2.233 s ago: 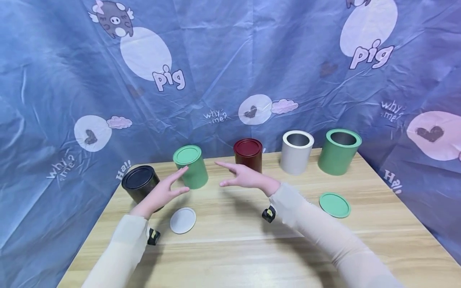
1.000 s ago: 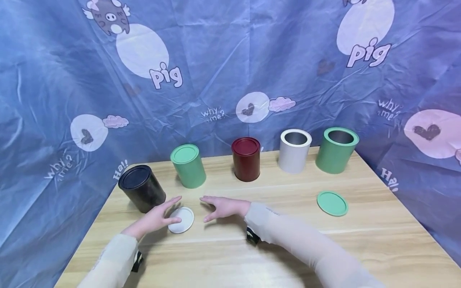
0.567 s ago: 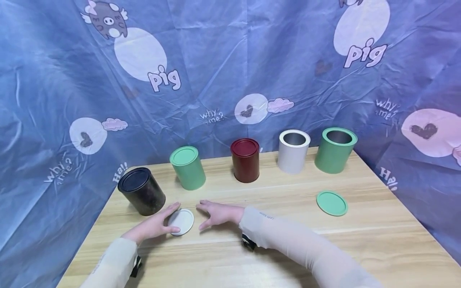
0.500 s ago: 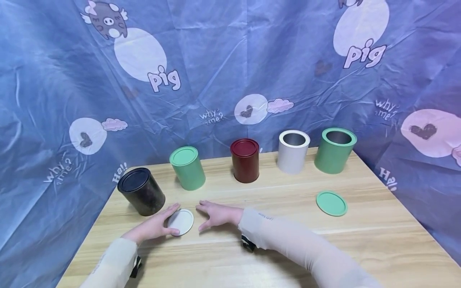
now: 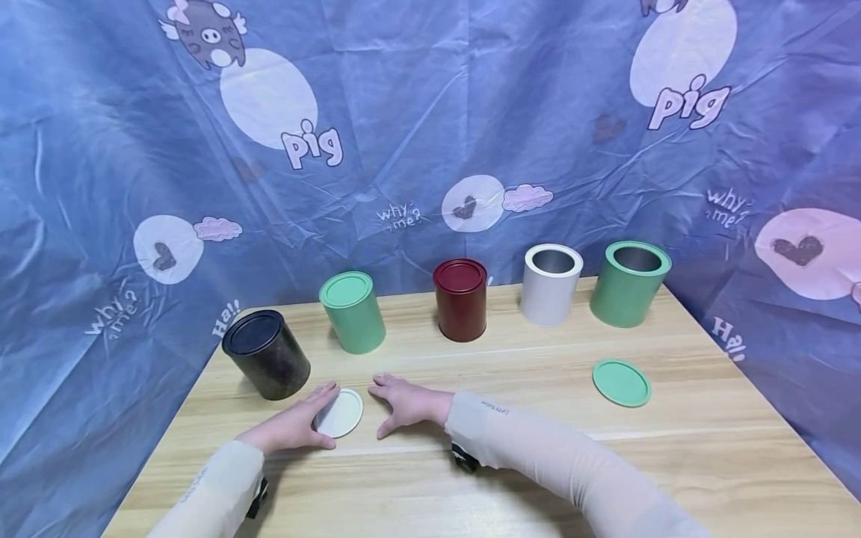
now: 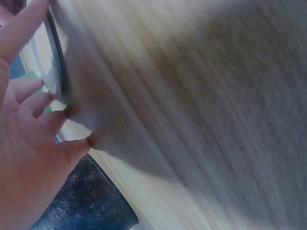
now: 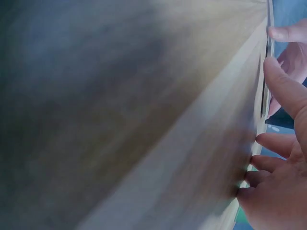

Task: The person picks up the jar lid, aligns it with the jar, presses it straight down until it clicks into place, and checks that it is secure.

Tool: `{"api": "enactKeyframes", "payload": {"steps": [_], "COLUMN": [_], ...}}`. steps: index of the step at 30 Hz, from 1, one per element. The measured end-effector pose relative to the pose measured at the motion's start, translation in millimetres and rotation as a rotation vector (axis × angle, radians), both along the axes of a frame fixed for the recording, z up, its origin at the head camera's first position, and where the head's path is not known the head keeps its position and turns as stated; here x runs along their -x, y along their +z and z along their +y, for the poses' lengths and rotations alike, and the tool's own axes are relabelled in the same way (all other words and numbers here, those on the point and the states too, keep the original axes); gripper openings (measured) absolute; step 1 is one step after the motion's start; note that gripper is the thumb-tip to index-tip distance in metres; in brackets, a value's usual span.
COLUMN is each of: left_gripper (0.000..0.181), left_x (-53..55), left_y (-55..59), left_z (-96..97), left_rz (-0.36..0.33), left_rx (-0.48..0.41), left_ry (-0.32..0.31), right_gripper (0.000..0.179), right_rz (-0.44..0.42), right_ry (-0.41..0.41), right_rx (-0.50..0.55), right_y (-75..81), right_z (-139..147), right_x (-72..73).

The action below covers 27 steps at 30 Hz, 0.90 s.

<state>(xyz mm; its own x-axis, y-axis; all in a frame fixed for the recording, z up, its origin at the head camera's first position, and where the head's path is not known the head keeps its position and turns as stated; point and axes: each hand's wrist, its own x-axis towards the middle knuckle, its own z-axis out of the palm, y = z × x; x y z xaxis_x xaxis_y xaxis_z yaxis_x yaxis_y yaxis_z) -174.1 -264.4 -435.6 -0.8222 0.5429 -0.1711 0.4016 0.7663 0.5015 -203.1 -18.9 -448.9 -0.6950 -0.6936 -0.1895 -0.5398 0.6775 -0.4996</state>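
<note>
A round white lid (image 5: 341,413) lies flat on the table. My left hand (image 5: 296,424) reaches around its left side, thumb at the near edge and index finger at the far edge. In the left wrist view the fingers (image 6: 38,103) touch or nearly touch the lid rim (image 6: 55,62) and the wood; a firm hold cannot be made out. To the right of the lid my right hand (image 5: 406,403) has its fingers spread and holds nothing. Its fingertips (image 7: 261,139) are at the tabletop in the right wrist view. A black can (image 5: 269,359) stands just beyond the left hand.
Along the back stand a green lidded can (image 5: 353,314), a dark red lidded can (image 5: 461,302), a lidless white can (image 5: 550,288) and a lidless green can (image 5: 628,288). A green lid (image 5: 622,382) lies at right. Blue patterned cloth (image 5: 403,112) hangs behind the table (image 5: 430,493).
Both hands have come down from near the back cans to either side of the white lid. In the last half second the left thumb shifted to its near edge. The lid stays put.
</note>
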Motion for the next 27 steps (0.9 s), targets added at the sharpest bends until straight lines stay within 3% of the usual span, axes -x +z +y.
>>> {"api": "enactKeyframes", "payload": {"steps": [14,27], "left_gripper": [0.096,0.088], "left_x": [-2.8,-2.6], "left_y": [-2.7,-4.3], "left_z": [-7.3,-8.5], "left_rz": [-0.01,0.037], "left_rx": [0.034,0.054], "left_ry": [0.08,0.092], "right_gripper": [0.083,0.078], "right_rz": [0.029,0.061], "right_ry": [-0.036,-0.039], "right_rx": [-0.053,-0.047], "right_y": [1.9,1.3], "right_z": [-9,-25], "right_x": [-4.0,-3.4]}}
